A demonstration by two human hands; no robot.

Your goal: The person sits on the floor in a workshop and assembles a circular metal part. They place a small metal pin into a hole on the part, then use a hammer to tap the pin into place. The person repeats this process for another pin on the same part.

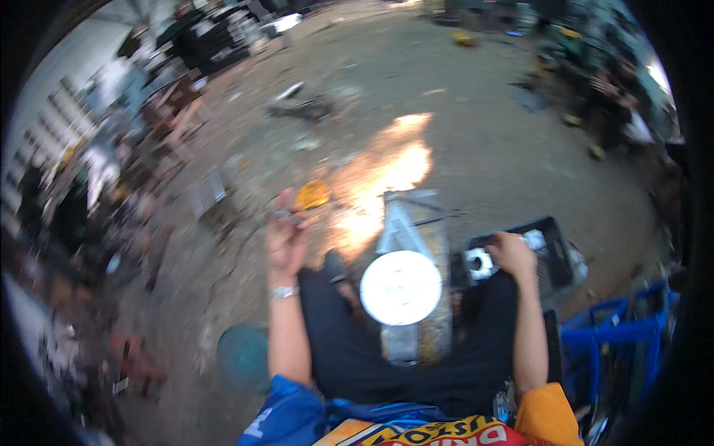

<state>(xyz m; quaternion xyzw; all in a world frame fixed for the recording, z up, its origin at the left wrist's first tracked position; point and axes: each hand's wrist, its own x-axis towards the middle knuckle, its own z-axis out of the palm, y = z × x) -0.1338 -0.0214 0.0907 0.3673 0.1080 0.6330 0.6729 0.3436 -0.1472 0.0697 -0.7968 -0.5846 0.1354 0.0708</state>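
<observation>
My left hand (285, 244) is raised out in front, left of my knee. Its fingers are pinched together on a small greyish thing, too blurred to name. Over a black plastic bin (552, 256) at the right, my right hand (515, 256) has its fingers curled onto a shiny silver metal part (478, 263) with a dark hole in it. Between my knees a round white disc (401, 288) lies on a narrow wooden bench (437, 338). A grey angled metal frame (401, 227) is on the bench beyond the disc.
A yellow object (312, 195) is on the floor just past my left hand. A teal round stool or lid (242, 357) stands at my left, a blue metal rack (613, 331) at my right. Clutter lines the left wall. Another person (613, 97) sits at the far right.
</observation>
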